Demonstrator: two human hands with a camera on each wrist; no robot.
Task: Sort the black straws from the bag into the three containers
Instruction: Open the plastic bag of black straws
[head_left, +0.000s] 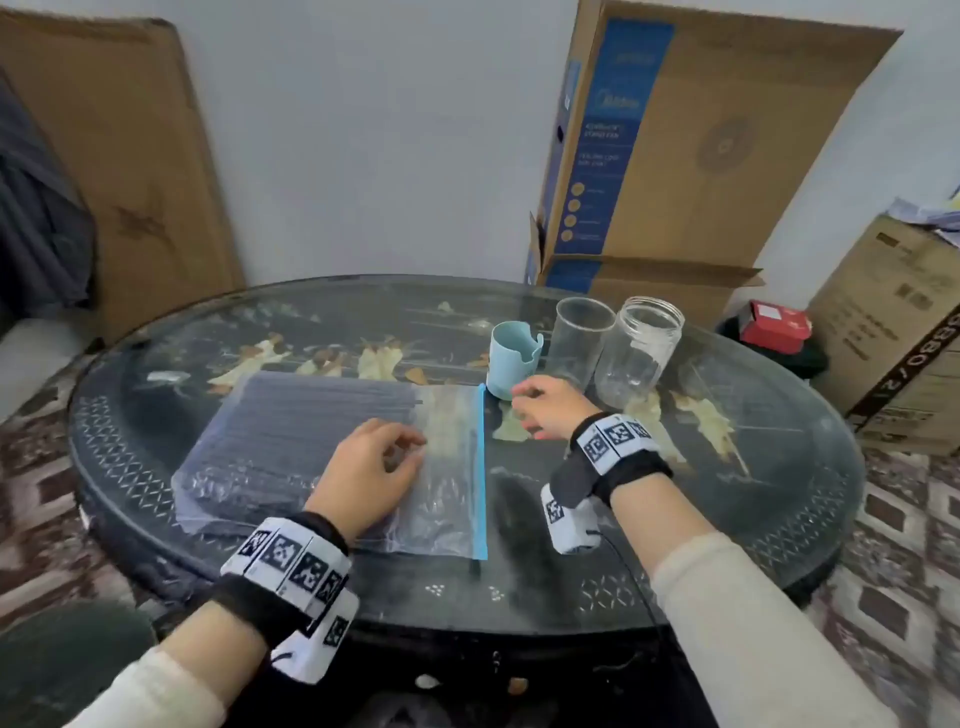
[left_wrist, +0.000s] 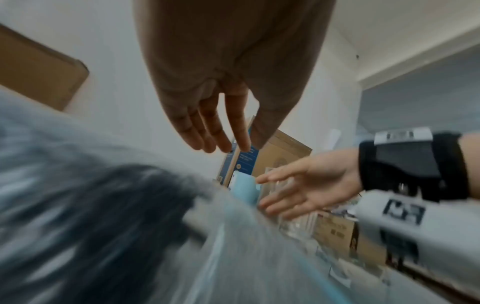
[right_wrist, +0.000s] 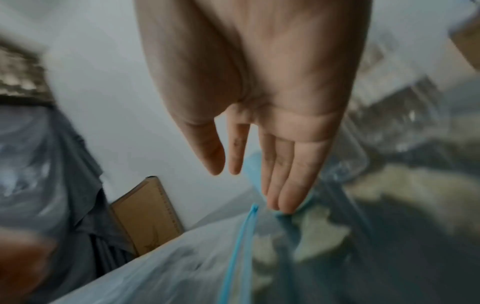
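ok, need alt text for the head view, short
A person's left hand rests on a clear zip bag of black straws lying flat on a round dark table, while the right hand hovers, holding nothing, near the bag's blue zip strip. Behind it stand a blue cup, a clear cup and a clear jar, all empty.

Left hand (head_left: 371, 470) and right hand (head_left: 550, 405), both with relaxed straight fingers (right_wrist: 283, 181)

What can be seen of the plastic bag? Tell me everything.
The plastic bag is clear and crinkled, with a blue zip strip along its right edge. It lies flat on the glass-topped table, full of black straws lying side by side. The left hand rests on it; the right hand hovers beside the strip.
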